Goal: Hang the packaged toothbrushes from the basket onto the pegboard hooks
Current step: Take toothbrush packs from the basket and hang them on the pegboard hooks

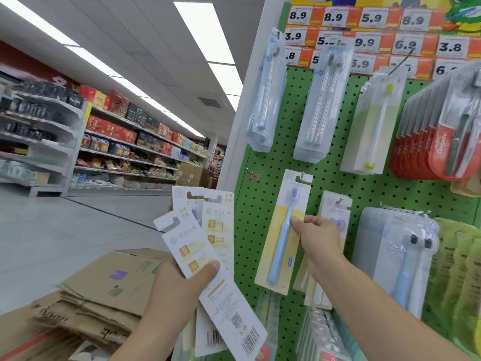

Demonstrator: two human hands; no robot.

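Hanging is under way: a blue toothbrush pack (282, 235) is pinched by the right hand (316, 235) at a pegboard hook (302, 175), spare packs (205, 246) are gripped in the left hand (182, 282), and release is judged next.

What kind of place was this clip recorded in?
Very likely a supermarket aisle. A green pegboard carries hanging packaged toothbrushes under rows of price tags, and long shelves of boxed goods run down the far side.

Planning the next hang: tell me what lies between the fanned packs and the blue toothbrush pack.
Head view: only bare green pegboard separates the fanned packs in the left hand from the blue toothbrush pack.
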